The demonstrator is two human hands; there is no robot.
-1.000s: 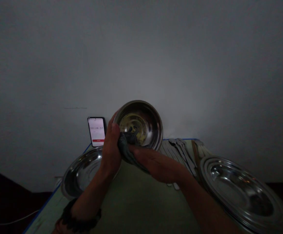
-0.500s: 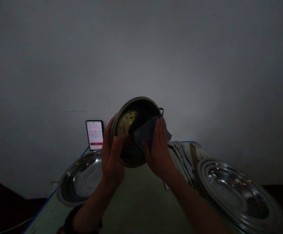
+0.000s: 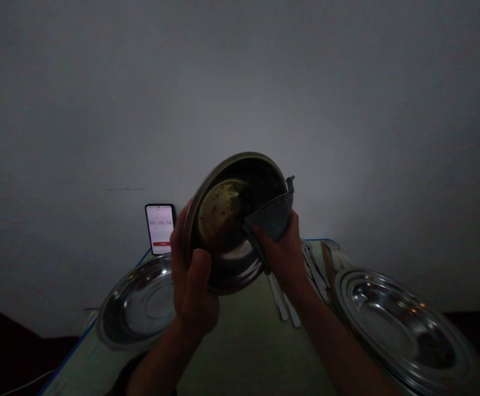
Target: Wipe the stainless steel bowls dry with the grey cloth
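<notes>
A round metal bowl is held up above the table, tilted so that its dark inside faces me. My left hand grips its left rim, thumb at the front and fingers behind. On the right side, my right hand is closed on a grey cloth, which is folded over the bowl's right rim with the thumb on the inside. The fingers of the right hand are mostly hidden behind the cloth and bowl.
A shiny metal basin sits at the table's left. Stacked metal basins stand at the right, beside several pieces of metal cutlery. A lit phone leans against the wall behind the table.
My right hand has gone from lying flat with the cloth inside the bowl to pinching the cloth around the right rim. The bowl has turned and more of its inside shows.
</notes>
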